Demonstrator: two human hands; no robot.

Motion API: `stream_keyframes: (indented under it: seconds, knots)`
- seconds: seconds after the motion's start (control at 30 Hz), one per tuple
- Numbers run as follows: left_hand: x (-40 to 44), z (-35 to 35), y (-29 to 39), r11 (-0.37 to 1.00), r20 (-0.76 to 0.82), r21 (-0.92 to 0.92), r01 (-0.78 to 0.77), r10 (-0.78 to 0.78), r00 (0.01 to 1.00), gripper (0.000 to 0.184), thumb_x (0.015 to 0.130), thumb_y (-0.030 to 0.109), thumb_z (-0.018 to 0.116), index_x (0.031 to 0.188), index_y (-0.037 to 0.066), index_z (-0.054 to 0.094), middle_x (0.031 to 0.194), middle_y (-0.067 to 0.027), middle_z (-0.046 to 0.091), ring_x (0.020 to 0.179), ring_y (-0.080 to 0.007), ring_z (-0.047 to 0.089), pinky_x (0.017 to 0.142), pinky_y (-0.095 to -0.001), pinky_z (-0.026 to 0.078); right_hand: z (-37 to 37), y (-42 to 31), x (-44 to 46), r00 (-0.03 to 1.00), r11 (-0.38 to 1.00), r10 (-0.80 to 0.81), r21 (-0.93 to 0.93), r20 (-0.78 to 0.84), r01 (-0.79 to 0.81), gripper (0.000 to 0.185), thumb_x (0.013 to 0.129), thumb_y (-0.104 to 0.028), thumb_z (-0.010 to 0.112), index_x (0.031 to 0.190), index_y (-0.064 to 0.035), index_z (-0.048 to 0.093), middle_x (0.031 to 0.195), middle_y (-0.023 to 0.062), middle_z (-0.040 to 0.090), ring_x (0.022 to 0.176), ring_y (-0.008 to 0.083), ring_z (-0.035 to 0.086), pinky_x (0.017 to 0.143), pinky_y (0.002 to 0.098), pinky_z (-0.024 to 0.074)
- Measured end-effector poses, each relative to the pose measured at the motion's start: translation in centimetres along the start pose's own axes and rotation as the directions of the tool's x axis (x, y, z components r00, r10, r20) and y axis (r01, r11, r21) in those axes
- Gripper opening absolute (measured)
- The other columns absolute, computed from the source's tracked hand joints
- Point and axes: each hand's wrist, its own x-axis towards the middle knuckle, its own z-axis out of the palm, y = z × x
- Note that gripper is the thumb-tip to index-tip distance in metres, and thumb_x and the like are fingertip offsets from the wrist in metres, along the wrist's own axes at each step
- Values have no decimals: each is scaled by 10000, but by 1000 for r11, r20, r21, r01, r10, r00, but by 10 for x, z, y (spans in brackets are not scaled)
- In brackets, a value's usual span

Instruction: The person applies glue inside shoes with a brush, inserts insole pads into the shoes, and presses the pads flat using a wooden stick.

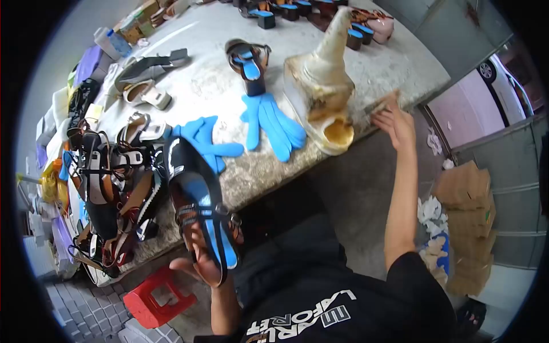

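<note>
My left hand [203, 260], palm up with the thumb out to the side, holds a black strappy shoe [197, 194] with a blue insole over the table's front edge. My right hand [394, 121] is empty at the table's right edge, its fingers apart. Between the hands, a stained cream pot [334, 86] with a tall cone and a yellow-lined opening stands on the table. Blue insoles lie in two groups, one [271, 126] beside the pot and one [206, 140] behind the held shoe. Another dark sandal [249, 64] with blue inside stands behind them.
A pile of strappy shoes [100, 183] covers the table's left end. More dark shoes [289, 11] line the far side of the stone table [200, 63]. On the floor are a red stool [154, 300] at left and cardboard [466, 223] at right.
</note>
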Motion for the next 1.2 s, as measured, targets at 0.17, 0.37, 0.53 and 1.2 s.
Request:
stream_keyframes:
  seconds: [0.17, 0.37, 0.53, 1.2]
  knots:
    - [-7, -11, 11, 960, -194, 276, -44, 101, 976, 903, 845, 775, 400, 1394, 59, 370, 1230, -219, 548, 896, -389, 620, 751, -522, 512, 102, -50, -137, 766, 754, -598, -159, 237, 638, 310, 955, -131, 605, 1184, 73, 564, 1030, 170, 675, 859, 179, 671, 786, 297, 557]
    - [16, -11, -9, 992, -125, 123, -15, 30, 992, 999, 795, 797, 459, 1411, 17, 355, 1161, -183, 599, 940, -327, 608, 805, -519, 499, 294, 24, -85, 803, 361, -426, -735, 417, 574, 1076, 793, -122, 734, 1471, 94, -74, 1358, 373, 404, 1209, 424, 504, 961, 476, 467]
    - [45, 31, -1, 998, -226, 54, 33, -20, 974, 652, 912, 502, 407, 1348, 17, 425, 1159, -188, 599, 979, -389, 603, 965, -600, 411, 316, 36, -37, 868, 457, -371, -748, 331, 481, 1023, 768, -94, 693, 1456, 130, -29, 1101, 338, 612, 893, 437, 653, 785, 482, 536]
    - [405, -3, -230, 780, -161, 61, 622, -608, 778, 232, 820, 208, 463, 890, 22, 584, 881, -123, 656, 840, -267, 626, 856, -404, 490, 130, -48, 157, 734, 481, -469, -555, 490, 678, 1082, 715, -158, 792, 1537, -70, 94, 1099, 196, 687, 1001, 318, 672, 877, 365, 509]
